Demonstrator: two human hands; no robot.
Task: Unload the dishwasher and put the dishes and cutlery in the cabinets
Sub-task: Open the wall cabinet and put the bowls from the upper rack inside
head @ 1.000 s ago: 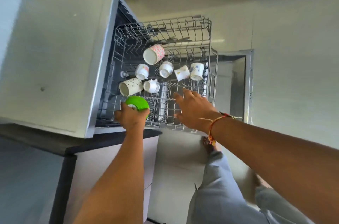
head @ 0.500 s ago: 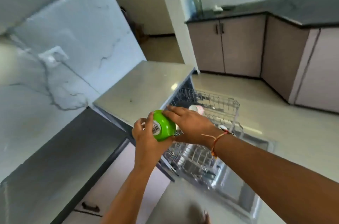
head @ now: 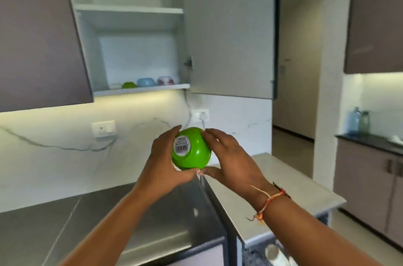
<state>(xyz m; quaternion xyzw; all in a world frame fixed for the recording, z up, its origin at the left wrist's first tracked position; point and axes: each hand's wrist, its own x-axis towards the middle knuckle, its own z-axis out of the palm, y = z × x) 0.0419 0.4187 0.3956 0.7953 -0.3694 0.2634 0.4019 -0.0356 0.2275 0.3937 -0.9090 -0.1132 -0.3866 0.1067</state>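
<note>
A small green bowl (head: 193, 149) with a barcode sticker on its base is held up in front of me, base toward the camera. My left hand (head: 165, 161) grips it from the left and below. My right hand (head: 226, 156) holds its right side, fingers on top and thumb under the rim. Above stands the open upper cabinet (head: 139, 89); its lowest shelf carries a green bowl (head: 129, 85), a blue bowl (head: 146, 82) and a patterned bowl (head: 166, 80). A white cup (head: 273, 252) in the dishwasher rack shows at the bottom edge.
The cabinet door (head: 231, 30) hangs open to the right of the shelves, above the bowl. A grey countertop (head: 65, 222) lies below my arms, with the dishwasher top (head: 283, 187) beside it. Wall sockets (head: 103, 129) sit on the marble backsplash. Bottles (head: 357, 123) stand on a far counter.
My view swung up from the dishwasher rack to the wall cabinet. The green bowl rose from the rack to chest height, and my right hand joined the left on it.
</note>
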